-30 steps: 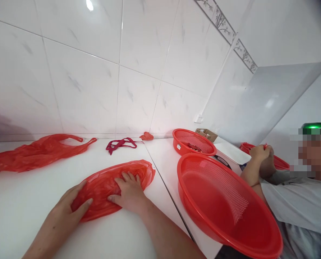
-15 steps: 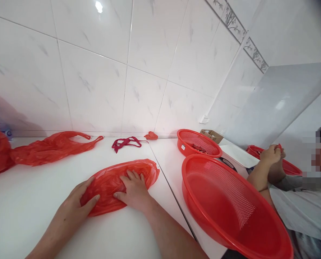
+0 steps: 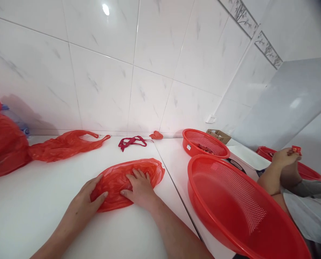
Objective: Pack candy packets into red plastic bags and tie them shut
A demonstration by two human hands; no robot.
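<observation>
Likely spreading step: left hand (image 3: 86, 199) cups red plastic bag (image 3: 113, 180), right hand (image 3: 142, 190) splayed on it, neither clenched, near right edge of table (image 3: 55, 183). Next move calls for light pressure.

We see a bare left hand (image 3: 86, 198), smooth across the back, with a stout left thumb (image 3: 99, 202) that ends in a short, trimmed thumbnail (image 3: 105, 194). Toward the bare left forearm (image 3: 59, 232), we make out a single small round spot (image 3: 76, 213) on the skin. We also see a bare right hand (image 3: 143, 190), its slim right fingers (image 3: 138, 174) tapering to rounded tips, its right thumb (image 3: 127, 194) blunt-ended. Its bare right forearm (image 3: 175, 230) looks smooth to us, uncovered as far as our view reaches.
</observation>
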